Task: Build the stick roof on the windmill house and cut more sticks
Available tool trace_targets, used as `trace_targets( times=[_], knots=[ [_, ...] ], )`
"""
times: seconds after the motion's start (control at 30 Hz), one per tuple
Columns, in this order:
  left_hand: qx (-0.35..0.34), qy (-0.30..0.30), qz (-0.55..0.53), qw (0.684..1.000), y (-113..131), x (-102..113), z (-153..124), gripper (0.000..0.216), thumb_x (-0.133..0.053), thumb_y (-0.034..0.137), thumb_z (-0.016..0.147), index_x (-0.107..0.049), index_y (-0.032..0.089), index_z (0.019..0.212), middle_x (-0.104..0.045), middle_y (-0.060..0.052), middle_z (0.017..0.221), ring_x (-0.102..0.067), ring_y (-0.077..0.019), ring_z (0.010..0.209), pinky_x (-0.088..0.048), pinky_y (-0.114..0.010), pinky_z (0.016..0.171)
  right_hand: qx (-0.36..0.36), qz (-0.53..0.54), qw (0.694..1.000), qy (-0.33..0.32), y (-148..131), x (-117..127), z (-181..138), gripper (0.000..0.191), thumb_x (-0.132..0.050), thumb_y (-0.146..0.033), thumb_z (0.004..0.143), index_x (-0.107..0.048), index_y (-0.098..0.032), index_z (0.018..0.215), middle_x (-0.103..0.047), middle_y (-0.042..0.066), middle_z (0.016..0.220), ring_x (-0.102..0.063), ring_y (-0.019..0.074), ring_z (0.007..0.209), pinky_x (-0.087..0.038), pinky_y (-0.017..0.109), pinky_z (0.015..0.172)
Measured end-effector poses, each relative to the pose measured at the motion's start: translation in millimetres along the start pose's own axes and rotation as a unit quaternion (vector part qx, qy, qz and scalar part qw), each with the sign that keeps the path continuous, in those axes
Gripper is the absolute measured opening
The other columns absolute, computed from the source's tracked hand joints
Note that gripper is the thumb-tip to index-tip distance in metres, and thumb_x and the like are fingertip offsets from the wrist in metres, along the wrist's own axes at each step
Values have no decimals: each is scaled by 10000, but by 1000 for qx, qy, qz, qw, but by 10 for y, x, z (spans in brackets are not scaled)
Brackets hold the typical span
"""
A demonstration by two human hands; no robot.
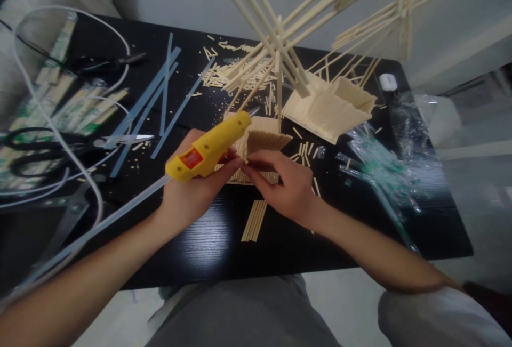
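Observation:
My left hand [188, 198] is closed around a yellow hot glue gun [214, 147], whose nozzle points up and to the right. A clear glue stick [132, 206] runs out of its back end. My right hand [292, 184] pinches near the front corner of a small upright wall of wooden sticks [267, 140]; the left fingertips meet it there. Whatever small piece lies between the right fingertips is hidden. That wall stands on a flat base of wooden sticks [262, 123], below a tall stick frame [279, 43]. Several loose sticks [255, 220] lie side by side just in front.
A second stick base with a box-like wall [340, 102] stands at right. Scissors [80, 144], a white cable [44, 107], blue-tinted glue sticks [160, 91] and wrapped stick bundles [52, 96] lie left. Cut stick scraps [248, 72] lie behind, plastic wrappers [384, 171] at right.

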State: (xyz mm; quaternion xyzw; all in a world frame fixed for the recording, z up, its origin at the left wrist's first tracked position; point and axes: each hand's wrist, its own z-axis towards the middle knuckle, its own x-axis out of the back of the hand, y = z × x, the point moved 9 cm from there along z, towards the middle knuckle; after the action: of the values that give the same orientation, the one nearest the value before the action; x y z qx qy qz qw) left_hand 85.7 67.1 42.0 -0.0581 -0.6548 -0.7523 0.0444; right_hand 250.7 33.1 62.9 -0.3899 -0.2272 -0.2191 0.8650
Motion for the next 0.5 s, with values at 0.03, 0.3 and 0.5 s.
trace_targets(
  times=[0.03,0.3,0.5],
  knots=[
    [-10,3,-3,1000,-3,-5,-2,317,-862,245,795,-587,287,947,-753,51,885,-753,-184,821,-658,-348,747,-6,4,1000,-3,11,-6,0,150,-737,-221,974,-681,-206,1112,-812,18,989,-800,140,842,-659,243,825],
    [-35,0,22,999,53,-33,-13,250,-856,223,812,-634,289,905,-793,52,908,-786,-194,843,-674,-367,778,-20,31,999,-4,56,-6,-16,153,-702,-184,984,-690,-227,1129,-810,10,1037,-801,143,876,-677,272,859],
    [-31,-1,75,997,-14,5,-33,246,-875,337,812,-657,301,918,-791,42,934,-777,-197,848,-644,-360,751,-40,32,998,-21,101,-36,-18,128,-712,-196,978,-702,-214,1104,-814,15,1017,-800,143,848,-677,276,846]
  ],
)
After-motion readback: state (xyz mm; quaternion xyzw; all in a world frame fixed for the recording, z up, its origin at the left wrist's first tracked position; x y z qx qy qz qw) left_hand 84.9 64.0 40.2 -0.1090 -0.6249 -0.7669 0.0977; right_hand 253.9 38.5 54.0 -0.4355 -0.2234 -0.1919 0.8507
